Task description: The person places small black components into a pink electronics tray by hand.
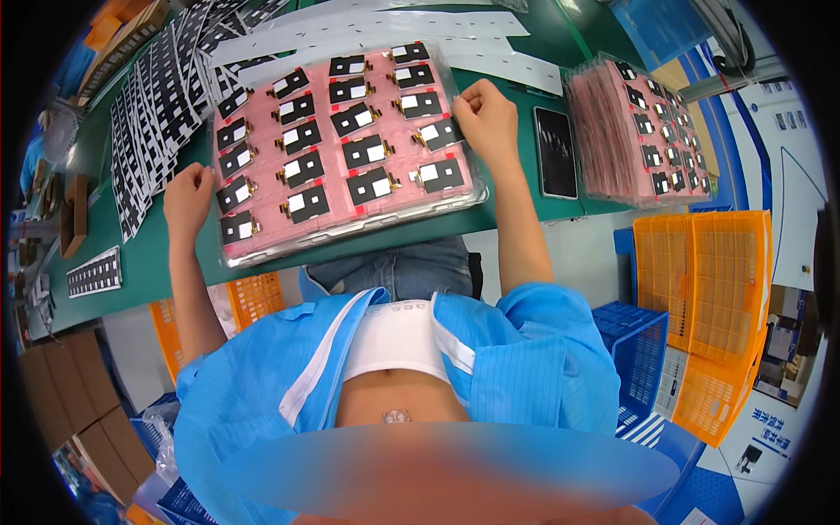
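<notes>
In front of me on the green table lies a clear plastic tray [367, 220] with a pink sheet [328, 203] on it. Rows of small black parts with white squares and gold tabs [363, 150] rest on the pink. My left hand [187, 199] is closed just outside the tray's left edge, fingertips curled together. At the right edge, my right hand [486, 122] is closed in a pinch, close to a black part in the right column [440, 134]. What either hand pinches, if anything, is too small or hidden to make out.
To the right lie a dark phone [556, 152] and a stack of pink-lined trays [604, 140] bearing similar parts. Black-and-white label strips [162, 109] cover the left; white strips [376, 35] lie behind. Orange crates [700, 289] and a blue crate [632, 346] stand below the table's right side.
</notes>
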`<state>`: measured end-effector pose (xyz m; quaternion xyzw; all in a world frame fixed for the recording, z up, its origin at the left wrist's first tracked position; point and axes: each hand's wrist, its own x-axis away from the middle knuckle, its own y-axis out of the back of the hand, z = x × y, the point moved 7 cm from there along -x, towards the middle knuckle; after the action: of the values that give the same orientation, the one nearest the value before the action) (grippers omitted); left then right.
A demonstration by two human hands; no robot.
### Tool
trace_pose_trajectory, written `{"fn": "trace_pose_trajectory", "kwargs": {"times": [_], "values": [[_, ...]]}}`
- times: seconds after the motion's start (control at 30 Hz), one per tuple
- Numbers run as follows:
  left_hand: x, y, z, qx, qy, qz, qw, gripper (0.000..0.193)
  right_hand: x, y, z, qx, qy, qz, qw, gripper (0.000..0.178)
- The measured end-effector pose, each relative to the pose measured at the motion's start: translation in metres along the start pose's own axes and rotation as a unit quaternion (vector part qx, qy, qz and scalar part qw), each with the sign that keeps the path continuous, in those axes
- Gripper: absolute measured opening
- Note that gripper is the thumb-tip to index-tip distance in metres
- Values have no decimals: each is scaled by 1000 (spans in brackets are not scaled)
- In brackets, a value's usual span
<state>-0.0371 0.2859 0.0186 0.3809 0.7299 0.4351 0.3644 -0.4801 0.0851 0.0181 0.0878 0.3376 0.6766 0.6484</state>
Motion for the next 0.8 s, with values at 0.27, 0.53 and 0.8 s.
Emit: {"fn": "trace_pose_trajectory", "kwargs": {"times": [0.27,0.53,0.8], "values": [[3,-2,0,2,-21,-8,1000,36,0,-2,-1,-21,0,0,1000,16],[9,23,-11,73,-3,-21,997,40,-1,18,15,-59,0,-18,998,12],[6,8,2,48,8,-18,999,37,-4,7,8,-45,-10,-3,999,12]]}}
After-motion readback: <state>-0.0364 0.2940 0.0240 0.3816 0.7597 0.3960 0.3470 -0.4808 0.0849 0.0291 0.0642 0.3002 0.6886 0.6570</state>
